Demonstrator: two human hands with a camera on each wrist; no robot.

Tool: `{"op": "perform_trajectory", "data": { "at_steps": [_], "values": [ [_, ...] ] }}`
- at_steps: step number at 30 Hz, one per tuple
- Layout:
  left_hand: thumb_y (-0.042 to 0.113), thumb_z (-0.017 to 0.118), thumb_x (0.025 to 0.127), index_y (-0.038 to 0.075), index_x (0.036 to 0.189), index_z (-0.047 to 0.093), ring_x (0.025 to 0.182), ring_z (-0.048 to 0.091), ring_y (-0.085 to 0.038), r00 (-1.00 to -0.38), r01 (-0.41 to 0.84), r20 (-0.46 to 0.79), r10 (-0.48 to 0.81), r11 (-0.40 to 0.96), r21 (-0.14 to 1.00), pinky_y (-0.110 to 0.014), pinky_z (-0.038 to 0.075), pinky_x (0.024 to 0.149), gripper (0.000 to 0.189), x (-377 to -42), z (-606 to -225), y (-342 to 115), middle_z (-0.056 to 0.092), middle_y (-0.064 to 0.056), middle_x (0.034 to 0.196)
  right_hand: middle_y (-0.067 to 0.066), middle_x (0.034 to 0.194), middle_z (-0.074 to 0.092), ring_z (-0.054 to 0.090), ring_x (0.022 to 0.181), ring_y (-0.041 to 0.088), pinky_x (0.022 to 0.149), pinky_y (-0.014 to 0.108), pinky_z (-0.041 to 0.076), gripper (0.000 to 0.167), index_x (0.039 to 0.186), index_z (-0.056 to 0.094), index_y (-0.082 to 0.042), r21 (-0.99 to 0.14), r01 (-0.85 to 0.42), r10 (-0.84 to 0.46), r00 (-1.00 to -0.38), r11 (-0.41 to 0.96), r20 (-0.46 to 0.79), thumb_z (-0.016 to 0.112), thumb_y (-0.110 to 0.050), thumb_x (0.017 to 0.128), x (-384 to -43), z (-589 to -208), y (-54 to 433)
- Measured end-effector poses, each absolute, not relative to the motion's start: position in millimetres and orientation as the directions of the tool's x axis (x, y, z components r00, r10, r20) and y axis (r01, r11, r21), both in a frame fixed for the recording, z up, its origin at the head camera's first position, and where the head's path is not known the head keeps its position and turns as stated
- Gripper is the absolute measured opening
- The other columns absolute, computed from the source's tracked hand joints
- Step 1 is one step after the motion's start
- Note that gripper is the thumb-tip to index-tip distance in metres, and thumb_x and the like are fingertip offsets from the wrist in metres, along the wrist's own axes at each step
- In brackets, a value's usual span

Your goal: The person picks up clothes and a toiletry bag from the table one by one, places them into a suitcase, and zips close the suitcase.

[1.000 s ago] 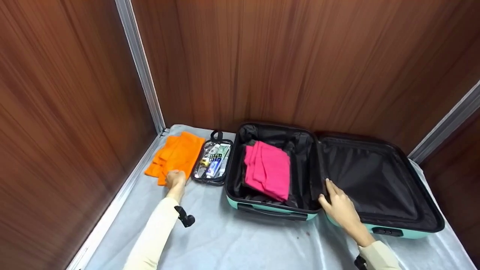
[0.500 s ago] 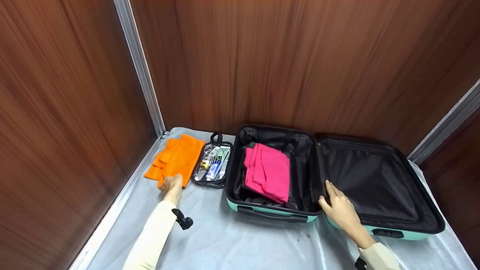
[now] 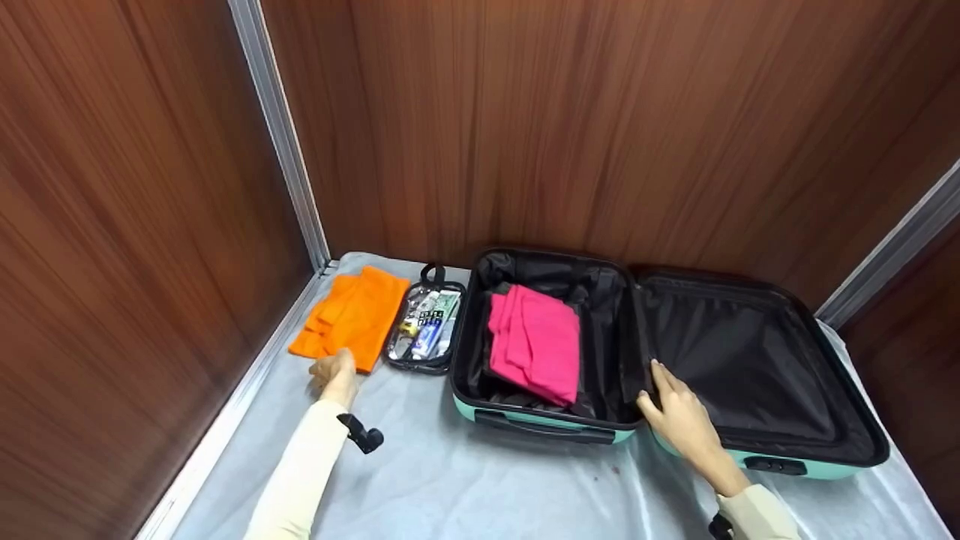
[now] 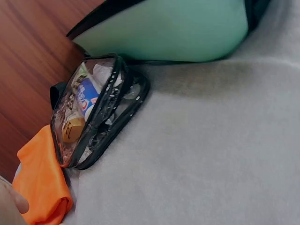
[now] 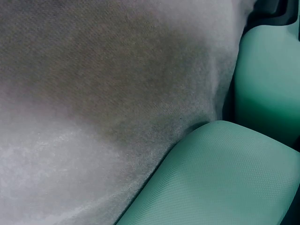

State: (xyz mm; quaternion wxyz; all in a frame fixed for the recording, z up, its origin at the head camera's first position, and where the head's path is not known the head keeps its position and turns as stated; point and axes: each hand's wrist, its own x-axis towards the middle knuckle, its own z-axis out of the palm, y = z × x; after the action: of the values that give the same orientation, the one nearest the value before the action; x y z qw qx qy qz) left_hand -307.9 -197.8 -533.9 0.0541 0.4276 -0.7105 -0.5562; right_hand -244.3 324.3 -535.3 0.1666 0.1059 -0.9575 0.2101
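Observation:
My left hand, its fingers loosely bent, is at the near edge of the folded orange cloth in the head view. Only part of that hand enters the left wrist view, overlapping the orange cloth. My right hand rests with extended fingers on the near inner edge of the open suitcase, where its two halves meet. The right wrist view shows the suitcase's mint-green shell but no fingers. Folded pink cloth lies in the suitcase's left half.
A clear toiletry pouch with black trim stands between the orange cloth and the suitcase, with tubes inside. Wood-patterned walls rise behind and at the sides. A pale grey sheet covers the surface in front.
My left hand has slid off the orange cloth toward its near edge and slightly left. The right hand, suitcase and pink cloth look unmoved.

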Motion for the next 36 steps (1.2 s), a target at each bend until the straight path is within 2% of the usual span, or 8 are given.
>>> {"op": "perform_trajectory", "data": {
  "at_steps": [4,9,12,17,24,31,33,36],
  "values": [
    [0.032,0.037,0.095,-0.018,0.129,0.045,0.113,0.05,-0.049,-0.638,-0.558,-0.384,-0.667,0.057,0.828,-0.048,0.046,0.092,0.06,-305.4,-534.1,-203.5,0.05,-0.037,0.121,0.033,0.142,0.044,0.051,0.118,0.053,0.09,0.063,0.045,0.059,0.146,0.038,0.008,-0.361,-0.276,-0.135,-0.919,0.891,0.37,0.055,-0.023,0.099,-244.5,-535.3,324.2],
    [0.023,0.038,0.095,-0.014,0.128,0.048,0.107,0.06,-0.044,-0.626,-0.402,-0.441,-0.643,-0.218,0.889,-0.042,0.056,0.083,0.051,-310.0,-538.7,-205.2,0.048,-0.033,0.128,0.032,0.143,0.044,0.051,0.119,0.053,0.091,0.064,0.044,0.06,0.147,0.037,0.008,-0.364,-0.27,-0.132,-0.923,0.891,0.362,0.055,-0.023,0.099,-244.2,-535.1,324.5],
    [0.016,0.042,0.095,-0.01,0.139,0.036,0.12,0.053,-0.042,-0.617,-0.228,-0.493,-0.614,-0.46,0.858,-0.043,0.052,0.093,0.052,-314.3,-541.0,-203.9,0.037,-0.029,0.14,0.033,0.143,0.043,0.051,0.118,0.053,0.09,0.063,0.045,0.06,0.147,0.037,0.008,-0.367,-0.268,-0.131,-0.925,0.891,0.357,0.055,-0.023,0.099,-244.0,-535.4,324.2],
    [0.005,0.053,0.094,-0.007,0.145,0.031,0.132,0.046,-0.035,-0.647,-0.009,-0.517,-0.56,-0.673,0.74,-0.037,0.043,0.104,0.057,-321.2,-542.2,-206.1,0.04,-0.024,0.147,0.033,0.141,0.045,0.054,0.114,0.054,0.086,0.063,0.047,0.059,0.146,0.038,0.009,-0.36,-0.277,-0.135,-0.918,0.891,0.374,0.055,-0.022,0.098,-243.8,-535.3,323.7],
    [0.007,0.06,0.095,-0.002,0.145,0.033,0.134,0.044,-0.027,-0.723,-0.032,-0.512,-0.463,-0.718,0.695,-0.033,0.041,0.105,0.057,-328.4,-543.4,-212.1,0.044,-0.016,0.145,0.034,0.139,0.046,0.054,0.114,0.053,0.087,0.063,0.046,0.059,0.144,0.04,0.01,-0.343,-0.289,-0.142,-0.908,0.894,0.395,0.057,-0.02,0.097,-244.1,-534.5,324.6],
    [0.015,0.07,0.092,0.01,0.113,0.041,0.088,0.049,-0.014,-0.72,-0.123,-0.533,-0.444,-0.675,0.728,-0.021,0.049,0.074,0.036,-328.7,-545.6,-214.2,0.047,-0.003,0.095,0.034,0.14,0.046,0.053,0.115,0.053,0.089,0.063,0.046,0.059,0.145,0.039,0.01,-0.351,-0.298,-0.15,-0.908,0.888,0.392,0.057,-0.019,0.097,-244.6,-535.0,324.1],
    [0.015,0.07,0.091,0.01,0.109,0.043,0.081,0.049,-0.013,-0.717,-0.134,-0.521,-0.463,-0.642,0.755,-0.02,0.048,0.068,0.033,-329.6,-548.6,-213.9,0.049,-0.003,0.091,0.034,0.139,0.046,0.053,0.115,0.053,0.089,0.063,0.046,0.059,0.145,0.04,0.01,-0.351,-0.294,-0.147,-0.909,0.889,0.391,0.057,-0.019,0.097,-244.5,-535.5,324.3],
    [0.014,0.074,0.088,0.005,0.117,0.043,0.084,0.053,-0.017,-0.733,-0.099,-0.486,-0.476,-0.632,0.768,-0.023,0.048,0.07,0.044,-343.4,-570.8,-219.6,0.053,-0.007,0.097,0.034,0.14,0.046,0.053,0.115,0.053,0.089,0.063,0.046,0.058,0.145,0.04,0.01,-0.347,-0.292,-0.146,-0.908,0.891,0.392,0.057,-0.02,0.097,-244.7,-535.1,324.6]
  ]
}}
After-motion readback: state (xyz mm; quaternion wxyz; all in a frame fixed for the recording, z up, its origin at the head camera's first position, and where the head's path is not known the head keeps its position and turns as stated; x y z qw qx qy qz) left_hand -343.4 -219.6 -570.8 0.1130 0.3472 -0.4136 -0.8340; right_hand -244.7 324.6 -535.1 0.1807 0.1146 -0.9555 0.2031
